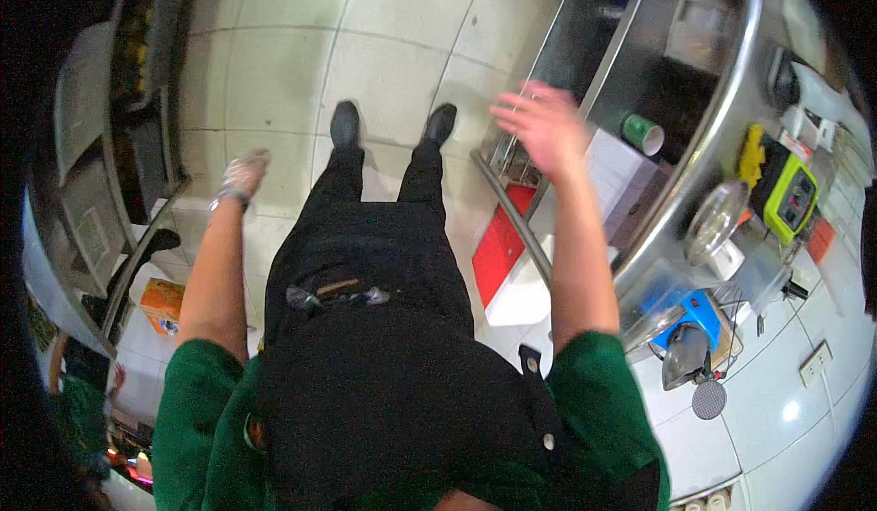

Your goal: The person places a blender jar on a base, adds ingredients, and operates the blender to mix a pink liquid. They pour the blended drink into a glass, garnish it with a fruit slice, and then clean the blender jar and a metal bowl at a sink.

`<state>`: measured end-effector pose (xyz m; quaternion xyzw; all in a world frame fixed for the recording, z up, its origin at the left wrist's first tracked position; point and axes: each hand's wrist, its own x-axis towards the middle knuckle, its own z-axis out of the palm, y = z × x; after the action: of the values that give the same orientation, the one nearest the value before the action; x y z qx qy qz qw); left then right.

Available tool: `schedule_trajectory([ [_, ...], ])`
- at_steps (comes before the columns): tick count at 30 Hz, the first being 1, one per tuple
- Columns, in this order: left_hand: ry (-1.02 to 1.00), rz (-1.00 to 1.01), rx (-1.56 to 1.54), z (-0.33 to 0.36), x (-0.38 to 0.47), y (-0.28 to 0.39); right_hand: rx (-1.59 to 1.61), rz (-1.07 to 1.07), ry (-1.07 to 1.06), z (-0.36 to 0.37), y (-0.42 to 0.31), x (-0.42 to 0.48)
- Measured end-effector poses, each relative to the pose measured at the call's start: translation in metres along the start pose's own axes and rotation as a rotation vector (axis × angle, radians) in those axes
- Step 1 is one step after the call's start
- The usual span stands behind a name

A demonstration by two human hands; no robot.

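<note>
My left hand [245, 174] wears a clear plastic glove and hangs above the tiled floor [288, 86], its fingers partly curled; whether anything is inside them cannot be seen. My bare right hand [545, 127], blurred, is raised with fingers spread and nothing in it. Near it, on the lower shelf of a steel counter, are a green cylindrical container [643, 134] and a white box [616, 168]. A black apron [384, 374] covers my front.
On the steel counter [726, 100] at right are a lime-green device [791, 196], a clear round lid [718, 222] and a blue appliance [692, 322]. Steel units with an orange box [163, 305] line the left. Another person in green [82, 408] is at lower left.
</note>
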<state>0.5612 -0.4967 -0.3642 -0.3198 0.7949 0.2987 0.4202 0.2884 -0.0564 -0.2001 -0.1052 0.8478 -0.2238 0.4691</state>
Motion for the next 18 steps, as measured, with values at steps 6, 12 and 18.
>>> schedule_trajectory([
  [6,0.01,-0.343,-0.475,0.049,0.017,-0.116,0.522,0.315,0.153,0.167,0.166,0.184],
  [12,-0.117,-0.563,-0.528,0.142,0.012,-0.131,0.08,0.82,0.187,0.219,0.379,0.19],
  [18,-0.238,-0.232,-0.175,0.185,0.023,-0.078,-0.062,1.159,0.469,0.216,0.498,0.152],
])
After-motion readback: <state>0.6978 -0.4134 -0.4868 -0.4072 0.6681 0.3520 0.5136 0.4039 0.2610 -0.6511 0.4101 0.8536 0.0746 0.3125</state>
